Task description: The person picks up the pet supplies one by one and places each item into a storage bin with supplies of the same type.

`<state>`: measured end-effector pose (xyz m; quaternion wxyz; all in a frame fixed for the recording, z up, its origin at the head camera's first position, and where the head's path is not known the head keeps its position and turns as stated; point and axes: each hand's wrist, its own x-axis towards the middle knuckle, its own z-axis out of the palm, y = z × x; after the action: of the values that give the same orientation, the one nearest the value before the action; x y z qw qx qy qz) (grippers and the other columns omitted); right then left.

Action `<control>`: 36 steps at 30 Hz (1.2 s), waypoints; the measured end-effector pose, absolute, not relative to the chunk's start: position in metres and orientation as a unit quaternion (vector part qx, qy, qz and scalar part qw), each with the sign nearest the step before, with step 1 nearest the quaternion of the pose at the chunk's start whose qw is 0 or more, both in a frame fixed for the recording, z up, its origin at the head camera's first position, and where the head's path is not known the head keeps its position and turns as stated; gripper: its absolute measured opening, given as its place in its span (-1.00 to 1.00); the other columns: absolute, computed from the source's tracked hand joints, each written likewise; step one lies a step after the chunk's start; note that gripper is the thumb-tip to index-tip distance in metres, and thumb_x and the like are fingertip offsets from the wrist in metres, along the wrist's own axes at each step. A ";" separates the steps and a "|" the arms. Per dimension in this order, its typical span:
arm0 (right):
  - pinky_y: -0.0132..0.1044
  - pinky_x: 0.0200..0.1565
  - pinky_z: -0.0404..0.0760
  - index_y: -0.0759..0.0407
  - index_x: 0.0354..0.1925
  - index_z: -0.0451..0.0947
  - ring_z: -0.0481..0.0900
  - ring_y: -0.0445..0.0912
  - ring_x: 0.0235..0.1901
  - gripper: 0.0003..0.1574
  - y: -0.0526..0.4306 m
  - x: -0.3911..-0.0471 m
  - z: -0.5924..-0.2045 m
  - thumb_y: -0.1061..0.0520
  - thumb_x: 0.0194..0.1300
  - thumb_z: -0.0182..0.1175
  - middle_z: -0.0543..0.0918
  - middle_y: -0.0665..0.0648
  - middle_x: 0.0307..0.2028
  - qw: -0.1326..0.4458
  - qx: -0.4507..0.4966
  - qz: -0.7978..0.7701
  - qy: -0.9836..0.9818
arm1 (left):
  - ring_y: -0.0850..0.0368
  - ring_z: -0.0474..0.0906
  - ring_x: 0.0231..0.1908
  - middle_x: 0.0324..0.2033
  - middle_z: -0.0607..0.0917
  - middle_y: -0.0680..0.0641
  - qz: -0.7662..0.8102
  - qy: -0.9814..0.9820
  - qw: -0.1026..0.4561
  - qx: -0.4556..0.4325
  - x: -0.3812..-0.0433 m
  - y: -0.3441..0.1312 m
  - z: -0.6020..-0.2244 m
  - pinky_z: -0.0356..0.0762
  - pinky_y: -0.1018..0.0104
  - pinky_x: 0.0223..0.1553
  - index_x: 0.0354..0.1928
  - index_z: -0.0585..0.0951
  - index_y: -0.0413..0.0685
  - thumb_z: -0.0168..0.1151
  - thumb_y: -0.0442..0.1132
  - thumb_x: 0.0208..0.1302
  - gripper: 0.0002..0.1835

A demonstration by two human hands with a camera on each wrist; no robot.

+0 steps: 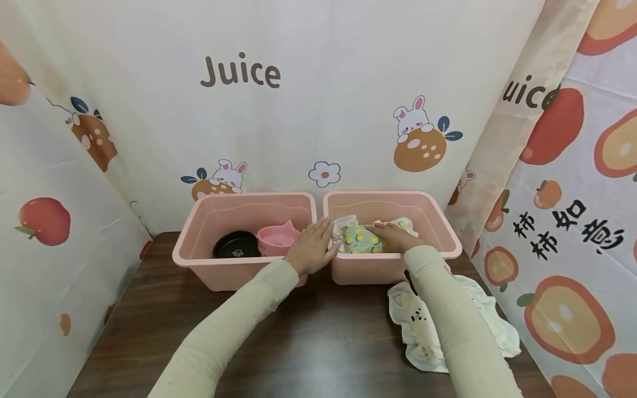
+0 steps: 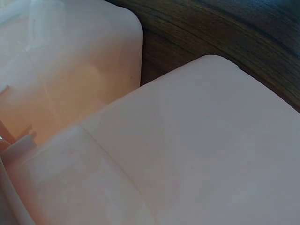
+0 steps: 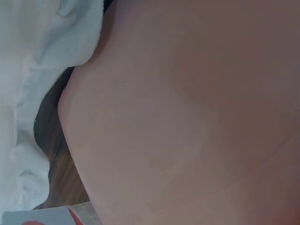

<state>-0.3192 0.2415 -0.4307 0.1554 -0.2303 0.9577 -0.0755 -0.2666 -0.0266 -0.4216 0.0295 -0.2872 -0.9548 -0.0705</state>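
Inside the right pink bin (image 1: pixel 343 273) lies a green cloth with yellow fruit print (image 1: pixel 363 239), with white edges bunched around it. My right hand (image 1: pixel 395 237) reaches over the front rim, its fingers extended across the cloth's right part. At the bin's left end my left hand (image 1: pixel 312 247) lies with straight fingers against the cloth's white edge, above the gap between the two bins. Both wrist views look at outer bin walls; neither hand shows there.
The left pink bin (image 1: pixel 219 276) holds a black bowl (image 1: pixel 236 246) and a pink bowl with a pointed ear (image 1: pixel 276 239). White cloths, one with a bear print (image 1: pixel 423 329), lie on the dark wooden table (image 1: pixel 308 342) under my right forearm. Printed curtains stand behind and beside.
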 end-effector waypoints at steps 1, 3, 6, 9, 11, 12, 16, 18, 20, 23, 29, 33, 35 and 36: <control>0.36 0.20 0.21 0.13 0.47 0.05 0.00 0.45 0.35 -0.08 0.241 -0.319 -0.430 0.27 0.25 0.21 0.09 0.41 0.42 0.162 -0.230 -0.078 0.956 | -0.02 -0.08 0.47 0.48 0.04 -0.13 -0.071 -0.955 0.027 -0.287 -0.266 -0.026 -0.421 -0.07 0.11 0.44 0.47 0.06 -0.20 -0.22 0.08 0.46 -0.30; 0.36 0.22 0.17 0.18 0.47 0.04 -0.03 0.47 0.35 -0.10 0.241 -0.318 -0.429 0.32 0.24 0.17 0.07 0.44 0.41 0.170 -0.233 -0.083 0.954 | -0.02 -0.08 0.47 0.48 0.04 -0.13 -0.073 -0.955 0.026 -0.288 -0.266 -0.026 -0.421 -0.07 0.11 0.43 0.47 0.06 -0.20 -0.22 0.08 0.46 -0.30; 0.36 0.25 0.11 0.22 0.47 0.01 -0.09 0.48 0.36 -0.09 0.242 -0.318 -0.429 0.34 0.24 0.15 0.03 0.46 0.42 0.181 -0.236 -0.093 0.950 | -0.01 -0.09 0.47 0.48 0.03 -0.12 -0.070 -0.955 0.023 -0.287 -0.266 -0.026 -0.421 -0.07 0.11 0.44 0.48 0.04 -0.18 -0.23 0.09 0.47 -0.30; 0.38 0.25 0.07 0.21 0.48 -0.03 -0.14 0.49 0.37 -0.08 0.243 -0.318 -0.429 0.31 0.27 0.14 -0.02 0.45 0.43 0.194 -0.233 -0.100 0.948 | -0.01 -0.09 0.47 0.48 0.03 -0.12 -0.066 -0.955 0.026 -0.287 -0.267 -0.026 -0.421 -0.06 0.11 0.43 0.48 0.04 -0.18 -0.24 0.10 0.46 -0.29; 0.41 0.25 0.02 0.20 0.48 -0.06 -0.17 0.49 0.37 -0.08 0.244 -0.319 -0.430 0.22 0.30 0.15 -0.05 0.45 0.44 0.202 -0.230 -0.107 0.946 | -0.02 -0.08 0.47 0.48 0.03 -0.12 -0.068 -0.955 0.025 -0.288 -0.267 -0.026 -0.421 -0.06 0.10 0.43 0.48 0.04 -0.18 -0.24 0.10 0.46 -0.29; 0.42 0.24 0.00 0.20 0.49 -0.07 -0.18 0.49 0.37 -0.08 0.244 -0.320 -0.430 0.15 0.32 0.15 -0.07 0.45 0.44 0.205 -0.227 -0.109 0.946 | -0.02 -0.08 0.47 0.48 0.04 -0.13 -0.068 -0.955 0.026 -0.289 -0.267 -0.026 -0.421 -0.05 0.10 0.43 0.48 0.04 -0.18 -0.25 0.10 0.46 -0.29; 0.44 0.26 -0.09 0.19 0.50 -0.10 -0.20 0.46 0.39 -0.01 0.246 -0.321 -0.432 -0.10 0.34 0.13 -0.10 0.44 0.45 0.207 -0.225 -0.113 0.945 | -0.02 -0.08 0.47 0.48 0.03 -0.12 -0.068 -0.955 0.024 -0.289 -0.266 -0.026 -0.420 -0.07 0.12 0.44 0.48 0.03 -0.18 -0.25 0.11 0.46 -0.29; 0.43 0.26 -0.09 0.21 0.49 -0.11 -0.19 0.47 0.39 0.00 0.245 -0.322 -0.432 -0.14 0.34 0.12 -0.10 0.45 0.45 0.206 -0.228 -0.109 0.945 | -0.01 -0.08 0.47 0.48 0.04 -0.12 -0.070 -0.955 0.024 -0.288 -0.266 -0.026 -0.420 -0.08 0.13 0.44 0.48 0.04 -0.18 -0.24 0.10 0.46 -0.29; 0.44 0.26 -0.10 0.23 0.49 -0.11 -0.20 0.47 0.38 0.00 0.244 -0.321 -0.432 -0.14 0.35 0.12 -0.10 0.46 0.45 0.208 -0.228 -0.111 0.945 | -0.01 -0.08 0.47 0.48 0.04 -0.12 -0.070 -0.955 0.025 -0.286 -0.266 -0.026 -0.420 -0.08 0.13 0.44 0.48 0.04 -0.18 -0.25 0.11 0.46 -0.29; 0.44 0.26 -0.10 0.21 0.49 -0.11 -0.22 0.46 0.39 -0.01 0.241 -0.320 -0.430 -0.13 0.35 0.12 -0.11 0.45 0.45 0.218 -0.218 -0.113 0.945 | -0.01 -0.07 0.47 0.48 0.04 -0.12 -0.070 -0.955 0.027 -0.286 -0.266 -0.027 -0.421 -0.07 0.13 0.43 0.48 0.04 -0.18 -0.27 0.12 0.46 -0.28; 0.43 0.26 -0.11 0.07 0.52 -0.13 -0.27 0.38 0.42 -0.02 0.239 -0.317 -0.429 -0.17 0.36 0.09 -0.16 0.34 0.49 0.233 -0.190 -0.105 0.948 | -0.01 -0.07 0.47 0.48 0.05 -0.12 -0.077 -0.955 0.026 -0.286 -0.265 -0.027 -0.421 -0.06 0.12 0.43 0.47 0.07 -0.20 -0.26 0.11 0.45 -0.28; 0.42 0.27 -0.12 0.04 0.52 -0.13 -0.26 0.34 0.44 -0.02 0.239 -0.317 -0.428 -0.18 0.35 0.09 -0.17 0.30 0.50 0.232 -0.183 -0.096 0.951 | -0.01 -0.07 0.47 0.48 0.05 -0.12 -0.080 -0.955 0.024 -0.284 -0.265 -0.026 -0.420 -0.06 0.12 0.43 0.47 0.08 -0.20 -0.26 0.11 0.45 -0.28; 0.42 0.28 -0.12 0.02 0.52 -0.14 -0.25 0.33 0.44 -0.02 0.239 -0.316 -0.427 -0.19 0.35 0.09 -0.16 0.28 0.50 0.232 -0.180 -0.093 0.952 | -0.01 -0.08 0.47 0.48 0.03 -0.12 -0.074 -0.956 0.021 -0.283 -0.265 -0.026 -0.419 -0.07 0.13 0.43 0.48 0.06 -0.19 -0.28 0.13 0.45 -0.28; 0.41 0.28 -0.12 0.03 0.52 -0.14 -0.25 0.34 0.44 -0.02 0.239 -0.316 -0.427 -0.19 0.35 0.09 -0.16 0.29 0.50 0.230 -0.181 -0.091 0.952 | -0.01 -0.08 0.47 0.48 0.04 -0.12 -0.073 -0.956 0.022 -0.284 -0.265 -0.026 -0.419 -0.06 0.13 0.43 0.48 0.06 -0.19 -0.29 0.13 0.45 -0.28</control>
<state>-0.3158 0.2385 -0.4266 0.2303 -0.1806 0.9519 -0.0907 -0.2645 -0.0264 -0.4191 0.0223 -0.2844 -0.9557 -0.0731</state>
